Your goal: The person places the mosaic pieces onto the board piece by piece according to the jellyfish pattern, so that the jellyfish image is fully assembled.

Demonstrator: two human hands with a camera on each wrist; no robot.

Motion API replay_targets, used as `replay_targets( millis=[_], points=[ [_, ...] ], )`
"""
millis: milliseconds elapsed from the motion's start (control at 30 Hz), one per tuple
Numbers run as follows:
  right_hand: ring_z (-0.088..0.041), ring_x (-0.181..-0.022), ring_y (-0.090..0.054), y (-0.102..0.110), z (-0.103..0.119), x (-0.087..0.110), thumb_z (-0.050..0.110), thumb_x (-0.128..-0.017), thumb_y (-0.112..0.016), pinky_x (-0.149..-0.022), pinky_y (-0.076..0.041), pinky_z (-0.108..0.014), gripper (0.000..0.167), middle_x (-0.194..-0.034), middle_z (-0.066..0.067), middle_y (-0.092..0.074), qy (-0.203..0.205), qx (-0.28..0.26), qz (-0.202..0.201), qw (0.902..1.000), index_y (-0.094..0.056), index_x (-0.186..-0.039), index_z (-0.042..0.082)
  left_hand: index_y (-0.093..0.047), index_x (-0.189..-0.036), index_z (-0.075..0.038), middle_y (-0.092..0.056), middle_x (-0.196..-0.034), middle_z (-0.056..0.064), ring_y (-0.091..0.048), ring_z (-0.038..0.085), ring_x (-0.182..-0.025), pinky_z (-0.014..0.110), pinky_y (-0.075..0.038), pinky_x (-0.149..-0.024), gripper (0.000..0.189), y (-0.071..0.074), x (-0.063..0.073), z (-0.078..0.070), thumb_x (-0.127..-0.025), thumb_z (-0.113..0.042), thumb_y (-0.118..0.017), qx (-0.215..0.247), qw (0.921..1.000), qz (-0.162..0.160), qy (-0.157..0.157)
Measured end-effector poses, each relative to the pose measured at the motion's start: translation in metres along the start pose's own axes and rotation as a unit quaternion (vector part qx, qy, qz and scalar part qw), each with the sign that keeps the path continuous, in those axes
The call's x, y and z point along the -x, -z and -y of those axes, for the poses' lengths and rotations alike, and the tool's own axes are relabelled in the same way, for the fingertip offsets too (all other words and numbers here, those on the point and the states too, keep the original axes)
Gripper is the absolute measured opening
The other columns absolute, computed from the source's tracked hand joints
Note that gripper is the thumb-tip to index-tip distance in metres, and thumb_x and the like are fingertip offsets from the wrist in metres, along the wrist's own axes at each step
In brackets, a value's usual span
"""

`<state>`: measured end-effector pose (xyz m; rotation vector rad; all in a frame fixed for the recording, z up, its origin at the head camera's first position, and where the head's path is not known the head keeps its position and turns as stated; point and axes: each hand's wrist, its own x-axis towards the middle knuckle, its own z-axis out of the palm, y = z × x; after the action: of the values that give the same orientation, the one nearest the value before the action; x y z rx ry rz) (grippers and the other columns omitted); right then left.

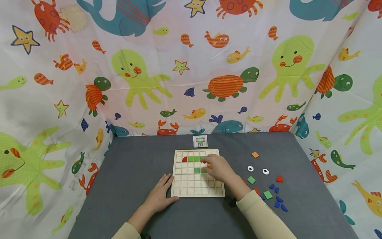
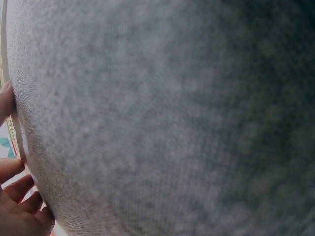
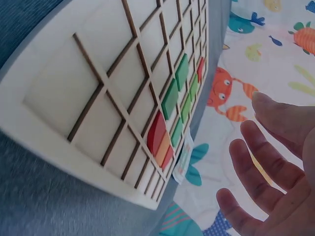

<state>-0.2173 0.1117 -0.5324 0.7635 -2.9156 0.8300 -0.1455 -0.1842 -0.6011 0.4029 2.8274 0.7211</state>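
Note:
A pale wooden grid board [image 1: 185,186] lies on the grey table, and coloured pieces fill some of its cells. One upper row has a red rounded piece [image 1: 185,159] followed by light green squares [image 1: 194,159]; darker green squares [image 1: 198,170] sit lower. My left hand [image 1: 159,192] rests at the board's left edge, fingers extended, thumb near the lower corner. Over the board's upper right is my right hand [image 1: 219,167], its fingers bent a little, covering some cells. In the right wrist view nothing shows between its thumb and fingers; red [image 3: 157,133] and orange [image 3: 163,152] pieces sit in the grid.
Behind the board lies a small picture card [image 1: 200,141]. Loose pieces are scattered to the right: an orange square [image 1: 255,154], white rings [image 1: 265,171], green squares [image 1: 268,195], red pieces [image 1: 279,179] and several blue ones [image 1: 279,199]. A sea-animal curtain [image 1: 185,109] surrounds the table.

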Motion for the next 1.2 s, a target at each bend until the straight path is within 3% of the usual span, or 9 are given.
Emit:
replay_targets(
  millis=[233,900,1200],
  points=[
    [-0.025,-0.095,-0.068,0.01,-0.007,0.013,0.019,-0.089,-0.079,-0.08,-0.055,-0.042,0.026,-0.105,-0.004,-0.072,-0.02,-0.011,-0.026,0.9994,-0.075,-0.114,0.015,-0.035,-0.158,-0.011,-0.029,-0.165,0.011,-0.021,0.033,-0.155,0.056,-0.036,-0.114,0.096,0.0,0.0,0.0,-0.083,-0.054,-0.078,0.0,1.0,0.004,0.005],
    [-0.027,-0.099,-0.067,0.037,-0.045,0.054,0.019,-0.088,-0.081,-0.079,-0.056,-0.044,0.031,-0.11,-0.007,-0.072,-0.104,-0.024,-0.045,0.9932,-0.075,-0.117,0.013,-0.036,-0.157,-0.009,-0.031,-0.164,0.014,-0.023,0.035,-0.154,0.056,-0.036,-0.114,0.095,0.001,0.0,0.0,-0.084,-0.052,-0.078,0.0,1.0,-0.001,-0.003],
    [-0.026,-0.098,-0.066,0.049,-0.074,0.079,0.018,-0.089,-0.079,-0.078,-0.055,-0.045,0.031,-0.113,-0.007,-0.071,-0.122,-0.027,-0.074,0.9893,-0.074,-0.119,0.013,-0.036,-0.158,-0.009,-0.029,-0.165,0.014,-0.022,0.035,-0.154,0.057,-0.036,-0.113,0.096,0.001,0.001,0.0,-0.084,-0.055,-0.077,0.002,1.0,0.004,0.003]
  ],
)
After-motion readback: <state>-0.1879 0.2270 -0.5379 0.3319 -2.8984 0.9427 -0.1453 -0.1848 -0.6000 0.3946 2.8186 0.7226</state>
